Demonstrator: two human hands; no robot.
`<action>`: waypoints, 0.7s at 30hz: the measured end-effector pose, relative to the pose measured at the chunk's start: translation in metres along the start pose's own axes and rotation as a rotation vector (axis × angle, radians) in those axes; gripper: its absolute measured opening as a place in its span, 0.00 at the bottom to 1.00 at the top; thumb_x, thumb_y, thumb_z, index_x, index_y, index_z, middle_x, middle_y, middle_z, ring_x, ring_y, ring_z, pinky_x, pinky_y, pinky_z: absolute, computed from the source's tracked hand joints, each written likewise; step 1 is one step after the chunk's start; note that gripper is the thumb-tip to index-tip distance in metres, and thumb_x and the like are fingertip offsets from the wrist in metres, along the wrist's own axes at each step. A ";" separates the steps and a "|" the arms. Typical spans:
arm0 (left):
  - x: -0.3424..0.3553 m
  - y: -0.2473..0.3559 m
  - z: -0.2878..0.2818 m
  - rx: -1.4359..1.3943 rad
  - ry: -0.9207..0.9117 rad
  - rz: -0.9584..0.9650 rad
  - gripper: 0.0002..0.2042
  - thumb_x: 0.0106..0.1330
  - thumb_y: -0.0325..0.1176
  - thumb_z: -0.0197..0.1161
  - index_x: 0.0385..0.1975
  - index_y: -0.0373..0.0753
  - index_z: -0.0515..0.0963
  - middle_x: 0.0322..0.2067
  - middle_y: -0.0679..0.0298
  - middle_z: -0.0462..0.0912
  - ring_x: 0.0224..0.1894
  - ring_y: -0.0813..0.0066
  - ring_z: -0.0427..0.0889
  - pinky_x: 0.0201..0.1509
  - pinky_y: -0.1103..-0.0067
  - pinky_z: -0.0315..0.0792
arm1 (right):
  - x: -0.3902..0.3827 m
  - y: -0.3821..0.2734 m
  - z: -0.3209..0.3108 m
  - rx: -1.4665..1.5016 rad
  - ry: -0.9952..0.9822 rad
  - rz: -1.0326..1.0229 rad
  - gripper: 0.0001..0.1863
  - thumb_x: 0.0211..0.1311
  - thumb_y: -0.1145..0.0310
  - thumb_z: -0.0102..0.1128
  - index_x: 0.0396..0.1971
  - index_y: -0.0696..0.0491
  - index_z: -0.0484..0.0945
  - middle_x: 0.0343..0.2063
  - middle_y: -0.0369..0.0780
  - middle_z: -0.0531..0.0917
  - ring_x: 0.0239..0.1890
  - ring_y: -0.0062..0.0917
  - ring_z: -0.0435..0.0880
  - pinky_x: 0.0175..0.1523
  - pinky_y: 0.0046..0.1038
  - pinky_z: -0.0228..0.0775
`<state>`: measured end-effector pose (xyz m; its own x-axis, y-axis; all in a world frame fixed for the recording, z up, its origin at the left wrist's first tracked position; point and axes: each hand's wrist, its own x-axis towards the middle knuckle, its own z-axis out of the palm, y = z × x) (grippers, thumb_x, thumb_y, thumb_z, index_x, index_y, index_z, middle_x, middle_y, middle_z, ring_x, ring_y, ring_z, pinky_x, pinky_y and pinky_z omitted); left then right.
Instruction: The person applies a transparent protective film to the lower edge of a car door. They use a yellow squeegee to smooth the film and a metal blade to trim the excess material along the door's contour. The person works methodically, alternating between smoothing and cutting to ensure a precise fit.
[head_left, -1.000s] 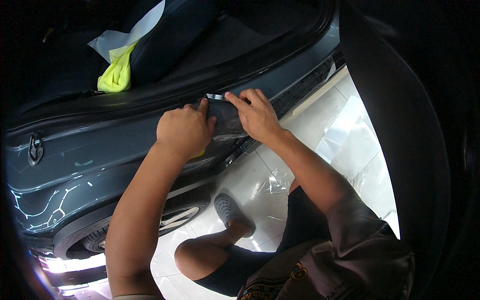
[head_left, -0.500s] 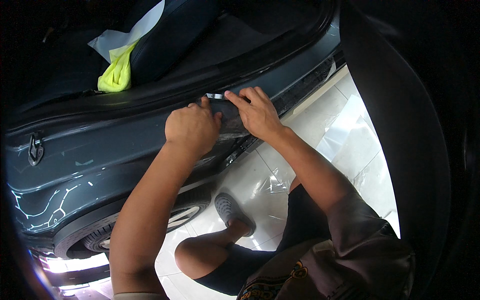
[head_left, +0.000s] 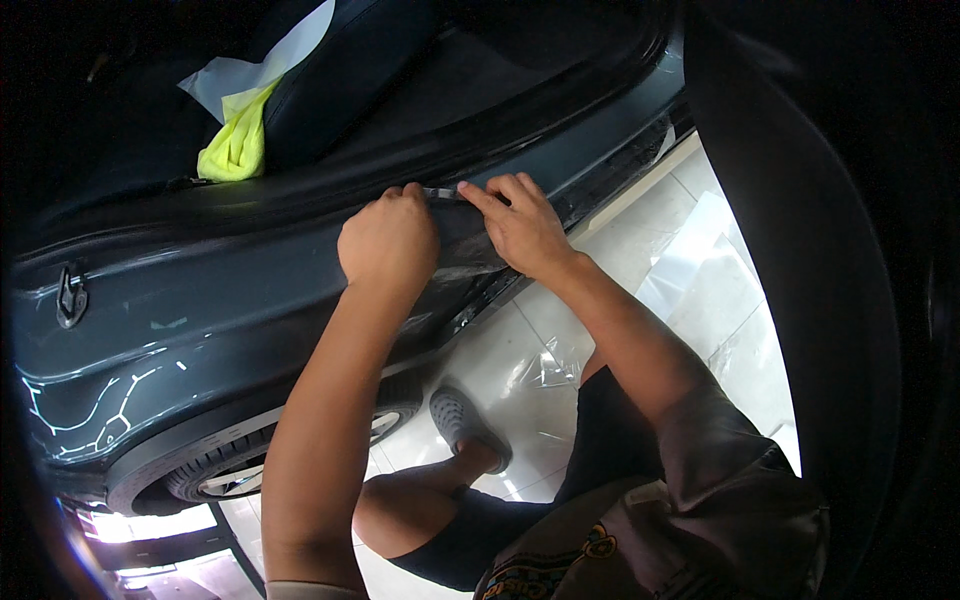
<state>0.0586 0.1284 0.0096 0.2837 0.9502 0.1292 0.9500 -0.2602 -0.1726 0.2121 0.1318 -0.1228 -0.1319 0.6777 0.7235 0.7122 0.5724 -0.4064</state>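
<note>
Can't tell if the curled left hand (head_left: pixel 388 237) or right hand (head_left: pixel 527 230) is pinching that silvery strip (head_left: pixel 442 193) on the door sill (head_left: pixel 605 130) edge, but uneven tugging might crease it.

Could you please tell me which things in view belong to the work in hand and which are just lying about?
At the hands:
- left hand and right hand
- small silvery strip between them
- dark grey car body under them

Apparently lying about:
- yellow cloth
- whitish sheet by the cloth
- crumpled clear film on the floor
- pale sheet on the floor
</note>
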 end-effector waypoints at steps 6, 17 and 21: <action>0.008 0.003 -0.003 -0.002 -0.036 -0.035 0.08 0.63 0.31 0.54 0.38 0.39 0.78 0.38 0.51 0.84 0.41 0.52 0.84 0.43 0.62 0.78 | -0.006 0.002 -0.007 0.079 0.089 0.110 0.19 0.57 0.75 0.59 0.51 0.51 0.79 0.35 0.40 0.75 0.38 0.33 0.77 0.44 0.34 0.74; 0.007 0.000 0.000 -0.063 -0.009 -0.031 0.10 0.60 0.31 0.58 0.41 0.42 0.78 0.41 0.54 0.84 0.43 0.54 0.84 0.44 0.64 0.78 | 0.053 -0.036 -0.006 0.535 -0.158 0.488 0.14 0.61 0.69 0.57 0.46 0.57 0.78 0.34 0.52 0.84 0.41 0.45 0.83 0.45 0.41 0.74; 0.008 -0.004 0.004 -0.060 -0.020 -0.047 0.12 0.59 0.30 0.59 0.43 0.42 0.79 0.40 0.55 0.84 0.42 0.56 0.84 0.44 0.64 0.78 | 0.059 -0.039 -0.008 0.463 -0.265 0.517 0.11 0.60 0.67 0.57 0.36 0.59 0.78 0.32 0.53 0.83 0.39 0.47 0.83 0.43 0.41 0.73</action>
<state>0.0565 0.1379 0.0076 0.2369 0.9646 0.1162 0.9684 -0.2248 -0.1080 0.1816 0.1458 -0.0595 -0.0622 0.9687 0.2405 0.3723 0.2461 -0.8949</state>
